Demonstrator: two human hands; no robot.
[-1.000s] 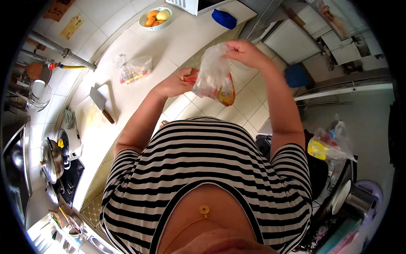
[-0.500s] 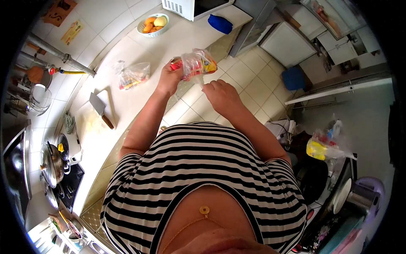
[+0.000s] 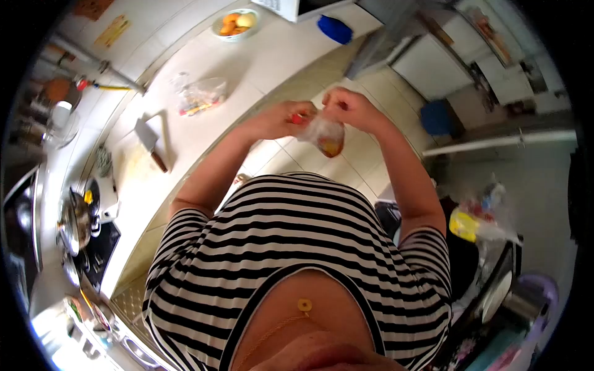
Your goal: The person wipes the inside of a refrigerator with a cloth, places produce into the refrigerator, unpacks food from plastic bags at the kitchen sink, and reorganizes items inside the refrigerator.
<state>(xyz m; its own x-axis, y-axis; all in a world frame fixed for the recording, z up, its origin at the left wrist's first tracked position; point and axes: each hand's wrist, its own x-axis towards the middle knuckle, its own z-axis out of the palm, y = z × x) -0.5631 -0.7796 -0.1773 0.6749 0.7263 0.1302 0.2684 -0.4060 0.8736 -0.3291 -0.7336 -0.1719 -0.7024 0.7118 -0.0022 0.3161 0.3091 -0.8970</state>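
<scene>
A clear plastic bag (image 3: 323, 131) with red and yellow packaging inside hangs between my two hands, blurred by motion. My left hand (image 3: 286, 120) is closed on the bag's left side, and a bit of red shows at its fingers. Fingers bent in a pinch, my right hand (image 3: 351, 109) grips the bag's upper part. What exactly is inside the bag cannot be made out. On the counter to the left lies another clear plastic bag (image 3: 203, 96) with colourful packets in it.
A cleaver (image 3: 148, 141) lies on the pale counter (image 3: 185, 145). Further back stand a fruit basket (image 3: 221, 31) and a blue cloth-like item (image 3: 335, 29). A lidded pan (image 3: 75, 224) sits on the stove at left. Bags and dishes crowd the right side.
The bag has swung down and to the right, now hanging lower. My right hand has risen from below the bag to its top; my left hand has shifted right.
</scene>
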